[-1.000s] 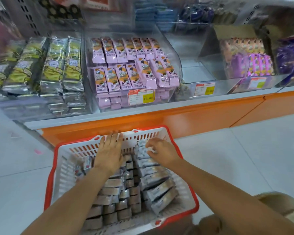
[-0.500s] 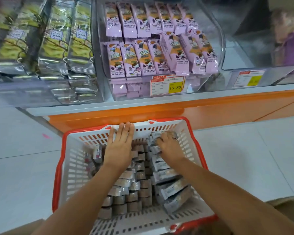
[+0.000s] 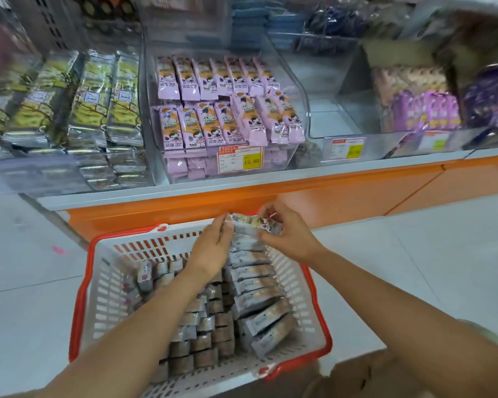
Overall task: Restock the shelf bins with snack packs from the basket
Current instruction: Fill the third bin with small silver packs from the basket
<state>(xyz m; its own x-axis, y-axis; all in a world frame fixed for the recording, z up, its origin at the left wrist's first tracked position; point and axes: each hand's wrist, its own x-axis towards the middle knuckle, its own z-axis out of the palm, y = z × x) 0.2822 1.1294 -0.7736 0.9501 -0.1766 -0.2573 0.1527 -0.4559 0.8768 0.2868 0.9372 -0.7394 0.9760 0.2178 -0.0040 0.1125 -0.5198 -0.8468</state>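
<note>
A silvery, brown-printed snack pack [image 3: 255, 225] is being held crosswise above the far rim of the red-edged white basket [image 3: 104, 282], its ends being pinched by the left hand [image 3: 213, 248] and the right hand [image 3: 285, 234].

I see a pale tiled floor [image 3: 414, 268] with thin grout lines, evenly lit, and a small pink mark [image 3: 58, 249] on it at the left. An orange panel [image 3: 342, 196] runs along the foot of the shelf [image 3: 184, 188], under its pale grey ledge.
</note>
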